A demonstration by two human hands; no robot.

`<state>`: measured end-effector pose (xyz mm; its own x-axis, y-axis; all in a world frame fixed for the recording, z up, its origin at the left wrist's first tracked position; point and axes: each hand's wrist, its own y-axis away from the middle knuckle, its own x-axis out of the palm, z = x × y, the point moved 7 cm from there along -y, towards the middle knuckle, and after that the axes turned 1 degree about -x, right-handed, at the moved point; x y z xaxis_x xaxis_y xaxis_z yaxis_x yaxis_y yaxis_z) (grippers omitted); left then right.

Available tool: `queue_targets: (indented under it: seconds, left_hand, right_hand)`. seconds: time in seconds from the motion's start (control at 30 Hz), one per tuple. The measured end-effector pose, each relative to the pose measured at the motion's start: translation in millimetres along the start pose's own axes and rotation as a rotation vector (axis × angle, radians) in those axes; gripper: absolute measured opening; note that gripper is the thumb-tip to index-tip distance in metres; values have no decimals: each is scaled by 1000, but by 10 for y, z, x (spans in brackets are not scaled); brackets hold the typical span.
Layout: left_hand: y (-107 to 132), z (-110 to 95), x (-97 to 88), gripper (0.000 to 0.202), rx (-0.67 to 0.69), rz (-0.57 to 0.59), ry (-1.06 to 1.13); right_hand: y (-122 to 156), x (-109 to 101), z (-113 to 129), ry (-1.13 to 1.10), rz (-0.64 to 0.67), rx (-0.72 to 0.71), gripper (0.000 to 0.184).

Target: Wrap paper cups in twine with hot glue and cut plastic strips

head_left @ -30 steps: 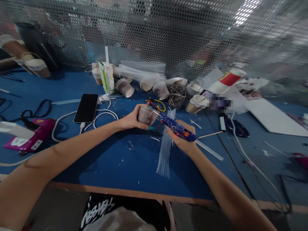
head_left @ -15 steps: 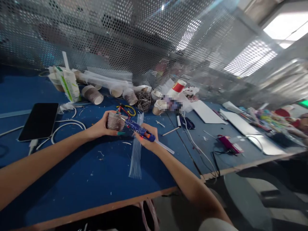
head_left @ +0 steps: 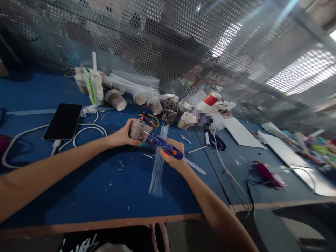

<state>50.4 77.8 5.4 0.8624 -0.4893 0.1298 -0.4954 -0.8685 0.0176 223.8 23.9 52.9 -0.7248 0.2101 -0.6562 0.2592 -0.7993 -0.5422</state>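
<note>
My left hand (head_left: 125,135) is wrapped round a small cup (head_left: 139,131) with a brown, ribbed-looking surface, tilted above the blue table. In my right hand (head_left: 175,151) is a blue glue gun (head_left: 166,145), a clear glue stick (head_left: 194,166) jutting from its back end and a red light glowing on it. The gun's metal nozzle points at the cup's side; whether they touch I cannot tell. Beneath my right hand lies a bundle of clear glue sticks (head_left: 157,178). Red-and-yellow-handled pliers (head_left: 150,119) rest just behind the cup.
A phone (head_left: 63,121) with a white cable lies at left. Along the perforated metal screen (head_left: 168,45) stand a carton (head_left: 95,87), several cups (head_left: 116,99) and a tangle of brown cord (head_left: 168,111). Rightward are scissors (head_left: 219,140), white boards (head_left: 245,133) and a magenta glue gun (head_left: 269,174).
The camera view has turned left, so the whole scene sits further right. Both hands keep hold of the cup and the glue gun, in nearly the same position to each other.
</note>
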Motion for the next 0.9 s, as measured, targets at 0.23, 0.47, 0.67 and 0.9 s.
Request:
queue_targets:
  seconds: [0.23,0.47,0.67,0.9]
  left_hand:
    - [-62,10,-7,82,60,11,75]
    - [-60,-6,20,82,35,39,97]
    - [-81,-3,10,82,73,51,83]
    - [-74,-24,6,81,96,69,51]
  right_hand:
    - [-30,-48,22,49,-55,47,20]
    - [-56,-34,74,53,45,-50,23]
    - [-42,-17,31,60,16,34,22]
    - [-53,-53,55,22,-64,92,17]
